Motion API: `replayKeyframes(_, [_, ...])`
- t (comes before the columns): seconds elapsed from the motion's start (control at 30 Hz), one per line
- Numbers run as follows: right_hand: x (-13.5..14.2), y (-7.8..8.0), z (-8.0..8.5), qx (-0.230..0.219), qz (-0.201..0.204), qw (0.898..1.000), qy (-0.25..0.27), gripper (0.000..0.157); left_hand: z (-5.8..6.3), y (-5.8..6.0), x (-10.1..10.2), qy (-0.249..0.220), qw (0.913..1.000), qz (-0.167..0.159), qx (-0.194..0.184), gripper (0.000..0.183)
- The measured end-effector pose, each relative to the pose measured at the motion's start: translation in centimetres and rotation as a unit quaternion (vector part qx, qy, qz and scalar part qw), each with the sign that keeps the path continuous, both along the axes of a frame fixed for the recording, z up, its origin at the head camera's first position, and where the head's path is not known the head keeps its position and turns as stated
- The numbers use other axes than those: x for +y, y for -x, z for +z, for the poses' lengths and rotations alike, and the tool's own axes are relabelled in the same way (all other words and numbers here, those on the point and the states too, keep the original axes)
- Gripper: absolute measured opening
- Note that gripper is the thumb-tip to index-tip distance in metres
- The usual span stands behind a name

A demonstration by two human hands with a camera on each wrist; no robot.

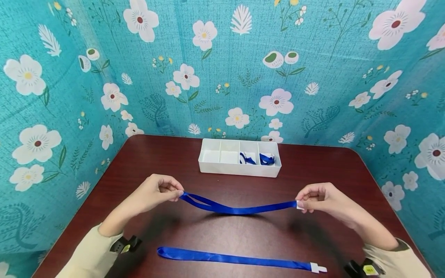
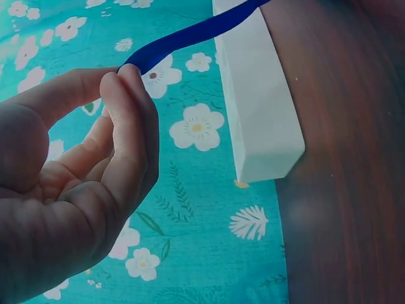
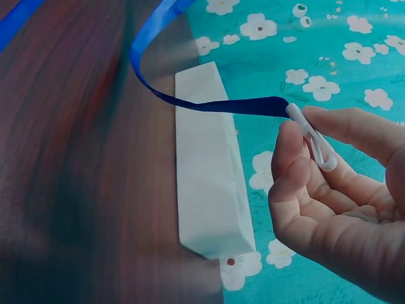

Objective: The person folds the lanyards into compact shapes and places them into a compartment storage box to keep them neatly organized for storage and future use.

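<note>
A blue lanyard [image 1: 240, 211] hangs in a shallow sag between both hands, above the table. My left hand [image 1: 160, 190] pinches its looped end between thumb and fingertips; in the left wrist view the blue strap [image 2: 190, 35] runs up and right from the fingers. At the other end my right hand [image 1: 321, 199] pinches the white plastic clip [image 3: 310, 134], whose hooked tip shows in the right wrist view. Nearer the table's front, a second blue lanyard [image 1: 229, 259] lies stretched out flat, its white clip [image 1: 318, 268] pointing right.
A white divided box [image 1: 238, 170] stands at the back of the dark wooden table [image 1: 146, 162]. Its two right compartments hold coiled blue lanyards [image 1: 267, 159]; the two left ones show bare bottoms. Flowered teal cloth [image 1: 215, 77] hangs behind and at both sides.
</note>
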State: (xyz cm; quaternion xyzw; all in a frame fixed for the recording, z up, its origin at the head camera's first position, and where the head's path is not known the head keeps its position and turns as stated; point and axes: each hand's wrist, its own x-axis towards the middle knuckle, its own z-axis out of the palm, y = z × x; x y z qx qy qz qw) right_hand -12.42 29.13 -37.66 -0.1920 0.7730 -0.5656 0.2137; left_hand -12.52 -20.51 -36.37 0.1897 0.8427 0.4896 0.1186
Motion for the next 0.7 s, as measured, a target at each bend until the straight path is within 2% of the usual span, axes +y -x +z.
replayKeyframes(0.53, [-2.8, 1.2, 1.8, 0.034, -0.006, 0.999, 0.019, 0.014, 1.6, 0.9, 2.2, -0.038, 0.9992, -0.008, 0.002, 0.013])
replayKeyframes(0.7, [-3.8, 1.4, 2.4, 0.052, -0.01, 0.999, 0.009, 0.012, 2.0, 1.1, 2.9, -0.044, 0.999, -0.008, 0.005, 0.012])
